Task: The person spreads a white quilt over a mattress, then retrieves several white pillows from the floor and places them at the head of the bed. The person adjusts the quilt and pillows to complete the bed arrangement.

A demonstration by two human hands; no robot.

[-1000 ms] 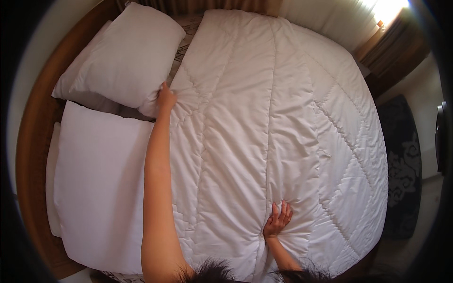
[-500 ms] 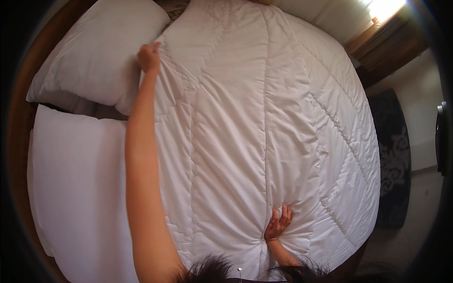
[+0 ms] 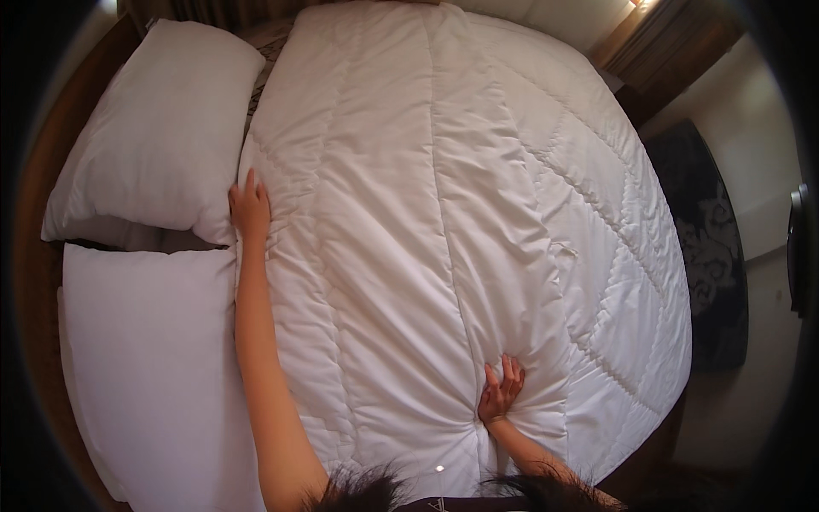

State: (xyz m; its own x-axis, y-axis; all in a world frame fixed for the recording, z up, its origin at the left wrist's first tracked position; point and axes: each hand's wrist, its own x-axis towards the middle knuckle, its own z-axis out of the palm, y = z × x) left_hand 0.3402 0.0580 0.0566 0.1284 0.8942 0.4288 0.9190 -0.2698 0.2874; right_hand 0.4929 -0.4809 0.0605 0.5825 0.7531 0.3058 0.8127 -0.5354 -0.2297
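A white quilted comforter [image 3: 384, 205] is spread over the bed, with creases fanning out from under my right hand [image 3: 502, 390]. That hand presses down on it near the lower middle, fingers spread. On the left, my arm reaches up along the comforter's edge, and my left hand [image 3: 250, 207] lies there with its fingers apart. Close beside that hand is the upper white pillow [image 3: 162, 128]. Below it, along my left forearm, lies the lower white pillow [image 3: 153, 367]. A dark gap separates the two.
A wooden headboard [image 3: 38, 358] runs along the left. Past the bed on the right is a dark panel with a pale scroll pattern [image 3: 704, 247]. Brown curtains [image 3: 674, 47] hang at the upper right, and a thin black object [image 3: 798, 252] is at the far right rim.
My left hand has let go of the comforter's edge and come back toward me, its fingers now spread. My right hand stays pressed on the comforter. The view has shifted slightly.
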